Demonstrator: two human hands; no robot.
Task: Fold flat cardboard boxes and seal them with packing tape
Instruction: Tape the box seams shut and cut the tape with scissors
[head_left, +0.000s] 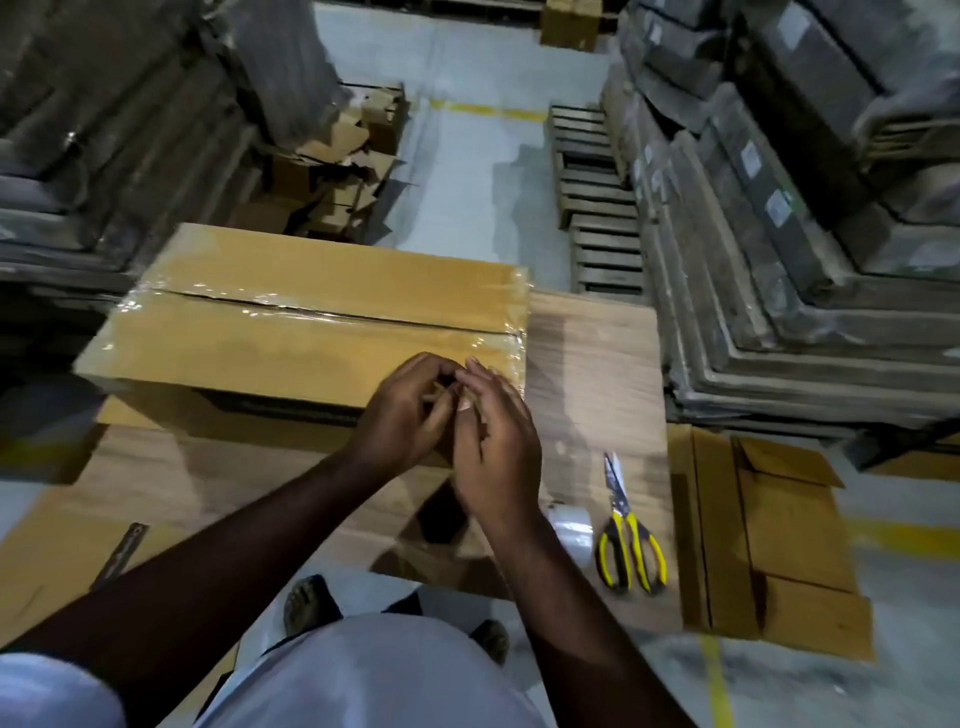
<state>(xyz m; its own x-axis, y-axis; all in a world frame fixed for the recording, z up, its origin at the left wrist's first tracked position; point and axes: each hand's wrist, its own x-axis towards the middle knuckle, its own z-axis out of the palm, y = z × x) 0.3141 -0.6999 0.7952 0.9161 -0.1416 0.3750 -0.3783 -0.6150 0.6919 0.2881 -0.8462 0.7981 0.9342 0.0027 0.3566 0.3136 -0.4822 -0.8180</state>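
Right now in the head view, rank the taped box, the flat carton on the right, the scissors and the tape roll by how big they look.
1. taped box
2. flat carton
3. scissors
4. tape roll, partly hidden behind the right forearm, so its rank is unsure.

A taped box (311, 322) sits on stacked flat cardboard (592, 374); tape roll (571, 530) and scissors (628, 535) lie right, pallets (597, 208) behind.
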